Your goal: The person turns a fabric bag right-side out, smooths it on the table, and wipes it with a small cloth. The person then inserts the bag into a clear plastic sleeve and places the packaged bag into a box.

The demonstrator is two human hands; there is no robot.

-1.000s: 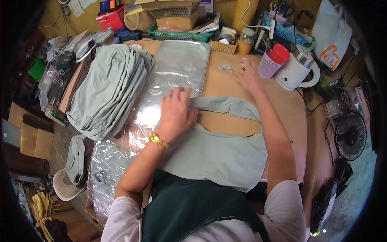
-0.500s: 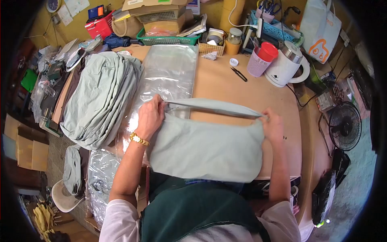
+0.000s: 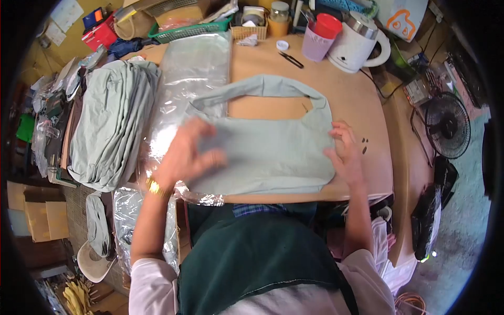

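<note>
A pale grey-green cloth shoulder bag lies flat on the tabletop in front of me, its strap curved in a loop on the far side. My left hand is over the bag's left part, smeared by motion, with thumb and fingers apart. At the bag's right edge, my right hand has its fingers loosely bent and apart, close to or touching the cloth. Left of the bag is a thick stack of similar grey-green cloth bags. Clear plastic sleeves lie partly under the bag's left side.
Black thread snips and a white cap lie beyond the bag. A white kettle and a pink cup stand back right. A green basket is at the back. A black fan stands at right.
The bag has gone from being held by its strap ends to lying flat, its strap spread into a wider loop. Both hands have released the strap. The camera view has shifted.
</note>
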